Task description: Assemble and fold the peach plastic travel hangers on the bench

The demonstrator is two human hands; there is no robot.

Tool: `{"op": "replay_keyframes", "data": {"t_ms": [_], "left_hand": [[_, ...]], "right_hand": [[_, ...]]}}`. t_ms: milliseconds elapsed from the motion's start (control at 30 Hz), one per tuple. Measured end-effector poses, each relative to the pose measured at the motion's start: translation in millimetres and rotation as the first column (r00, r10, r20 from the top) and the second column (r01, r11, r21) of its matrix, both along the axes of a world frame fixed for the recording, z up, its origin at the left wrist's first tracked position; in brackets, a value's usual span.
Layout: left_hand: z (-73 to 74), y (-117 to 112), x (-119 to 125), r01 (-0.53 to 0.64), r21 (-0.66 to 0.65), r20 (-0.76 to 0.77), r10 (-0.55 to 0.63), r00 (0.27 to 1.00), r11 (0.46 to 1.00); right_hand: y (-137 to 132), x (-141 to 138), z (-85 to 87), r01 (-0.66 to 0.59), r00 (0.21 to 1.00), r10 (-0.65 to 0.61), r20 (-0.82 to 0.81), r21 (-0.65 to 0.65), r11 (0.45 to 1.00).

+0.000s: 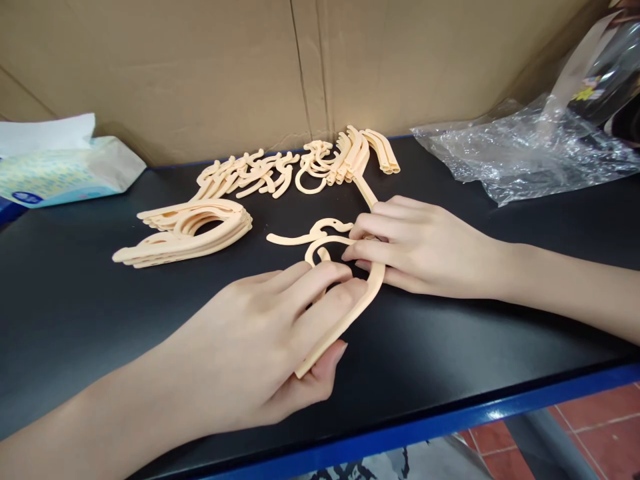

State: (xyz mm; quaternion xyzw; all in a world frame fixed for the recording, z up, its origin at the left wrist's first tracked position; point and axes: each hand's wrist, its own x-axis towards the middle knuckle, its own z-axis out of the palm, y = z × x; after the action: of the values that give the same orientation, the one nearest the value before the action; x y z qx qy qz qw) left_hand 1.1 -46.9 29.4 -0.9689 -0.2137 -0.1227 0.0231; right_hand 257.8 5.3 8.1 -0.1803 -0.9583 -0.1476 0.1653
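Note:
A peach plastic hanger piece (pixel 350 317) lies on the black table (pixel 75 300) between both hands. My left hand (pixel 265 347) grips its lower arm, thumb underneath and fingers curled over the top. My right hand (pixel 420 247) presses its fingertips on the upper part, by the curved hook (pixel 305 237). Both hands are closed on this one piece. Part of the piece is hidden under my fingers.
A stack of the same peach pieces (pixel 190 233) lies to the left. More hooks and arms (pixel 300 167) sit at the back by a cardboard wall (pixel 250 67). A tissue pack (pixel 60 170) is far left, crumpled clear plastic (pixel 525 153) at right. The blue table edge (pixel 450 420) runs close by.

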Motion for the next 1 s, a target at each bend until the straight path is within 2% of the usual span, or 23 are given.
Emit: {"op": "replay_keyframes", "data": {"t_ms": [433,1000], "left_hand": [[-1.6,0.2,-1.0,0.014,0.005,0.024,-0.014,1.000,1.000],[1.0,-0.8,-0.3,-0.004,0.007,-0.033,0.004,0.999,1.000]], "right_hand": [[-0.4,-0.1,0.9,0.004,1.000,-0.004,0.006,-0.003,1.000],[-0.8,-0.2,0.7,0.004,1.000,-0.004,0.013,0.010,1.000]]}}
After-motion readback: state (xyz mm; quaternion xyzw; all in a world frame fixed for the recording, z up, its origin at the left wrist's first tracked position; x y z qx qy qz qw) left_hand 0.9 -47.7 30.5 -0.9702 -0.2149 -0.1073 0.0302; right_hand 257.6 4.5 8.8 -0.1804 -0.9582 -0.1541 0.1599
